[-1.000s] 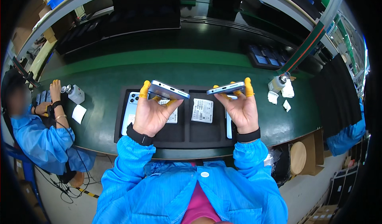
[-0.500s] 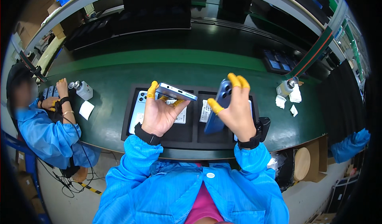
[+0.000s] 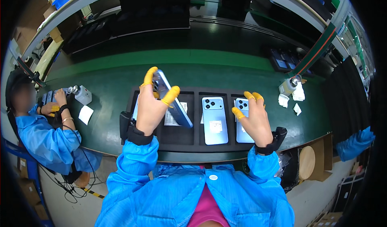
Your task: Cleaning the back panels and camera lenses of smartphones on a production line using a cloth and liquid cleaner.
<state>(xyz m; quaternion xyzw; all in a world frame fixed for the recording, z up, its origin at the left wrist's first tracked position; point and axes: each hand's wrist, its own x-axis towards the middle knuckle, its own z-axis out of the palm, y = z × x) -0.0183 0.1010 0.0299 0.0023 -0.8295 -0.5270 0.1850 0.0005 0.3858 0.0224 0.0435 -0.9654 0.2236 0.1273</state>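
In my left hand (image 3: 150,108), closed with yellow finger cots on its fingertips, is a blue smartphone (image 3: 180,113), tilted and raised over the tray. My right hand (image 3: 258,124), also in finger cots, has its fingers spread over a blue phone (image 3: 243,136) at the tray's right end, partly hiding it. Whether the fingertips touch that phone is hard to see. Another light-blue phone (image 3: 214,124) lies back up in the compartment between my hands, with a white label on it. The black foam tray (image 3: 189,143) also has a phone at its left end, mostly behind my left hand.
White bottles stand on the green table at left (image 3: 83,95) and right (image 3: 288,86), beside white wipes (image 3: 297,93). More phones sit in a tray (image 3: 282,61) at the far right. At the left a person in blue (image 3: 48,138) handles phones.
My right hand has let go of a phone, which now lies in the tray, and moved right to the end phone. My left hand has turned its phone steeply and raised it.
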